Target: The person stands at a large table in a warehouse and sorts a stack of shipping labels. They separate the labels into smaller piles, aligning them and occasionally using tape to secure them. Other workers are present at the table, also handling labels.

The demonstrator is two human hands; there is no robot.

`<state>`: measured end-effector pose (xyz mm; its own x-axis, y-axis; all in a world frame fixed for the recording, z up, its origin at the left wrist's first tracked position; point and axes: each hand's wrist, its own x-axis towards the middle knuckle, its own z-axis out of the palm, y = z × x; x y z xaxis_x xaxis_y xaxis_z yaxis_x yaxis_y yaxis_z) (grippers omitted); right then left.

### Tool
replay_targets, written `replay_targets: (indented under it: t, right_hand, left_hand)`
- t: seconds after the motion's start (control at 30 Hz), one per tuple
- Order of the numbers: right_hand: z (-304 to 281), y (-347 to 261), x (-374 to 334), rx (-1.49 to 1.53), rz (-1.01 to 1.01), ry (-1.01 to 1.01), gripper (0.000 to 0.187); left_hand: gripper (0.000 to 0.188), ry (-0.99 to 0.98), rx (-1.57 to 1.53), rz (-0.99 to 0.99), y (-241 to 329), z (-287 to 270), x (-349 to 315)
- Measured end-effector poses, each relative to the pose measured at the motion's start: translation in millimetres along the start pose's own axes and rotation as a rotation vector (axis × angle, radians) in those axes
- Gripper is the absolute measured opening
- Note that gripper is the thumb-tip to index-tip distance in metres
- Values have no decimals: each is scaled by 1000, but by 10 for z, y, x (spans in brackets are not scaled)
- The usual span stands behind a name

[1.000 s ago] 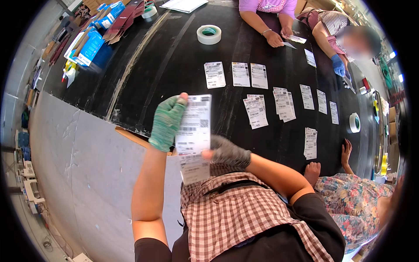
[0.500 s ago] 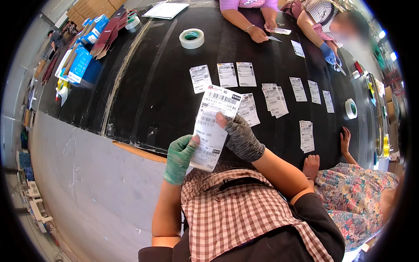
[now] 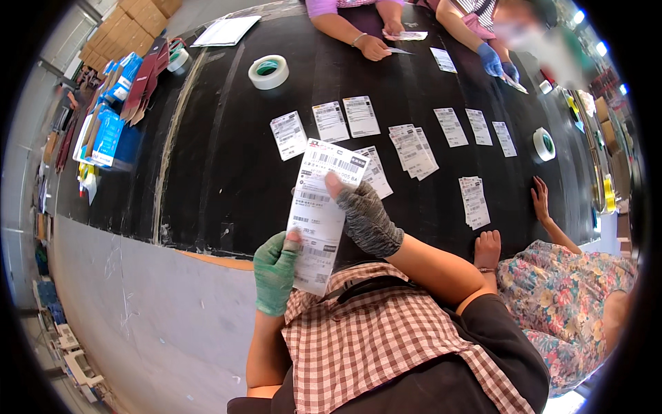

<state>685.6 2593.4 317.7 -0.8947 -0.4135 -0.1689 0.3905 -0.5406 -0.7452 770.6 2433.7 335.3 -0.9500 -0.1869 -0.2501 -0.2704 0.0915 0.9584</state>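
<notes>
Green knit covered the left hand [image 3: 276,270], which pinched the lower edge of a long white label [image 3: 322,214] between thumb and fingers; the right hand [image 3: 365,217], in a grey glove, gripped the same label near its top, thumb pressed on its face; the label stood held up above the black surface [image 3: 227,165], just in front of both hands; beyond the hands, more labels [image 3: 358,117] lay flat in a row on that surface; a roll of tape [image 3: 268,71] sat farther off, beyond the left hand; other people's hands [image 3: 373,47] worked at the far edge; a person in a flowered dress [image 3: 558,290] sat to the right.
</notes>
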Motion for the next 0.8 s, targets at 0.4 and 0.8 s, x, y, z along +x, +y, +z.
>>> replay_targets:
  t: [0.4,0.8]
  right_hand:
    - [-804,12,426,536,-318,222,51]
    - [-1880,496,-128,-664,-61,566,51]
  left_hand:
    - [21,41,275,201,-79,176,318]
    - [35,115,158,34,-573,63,470]
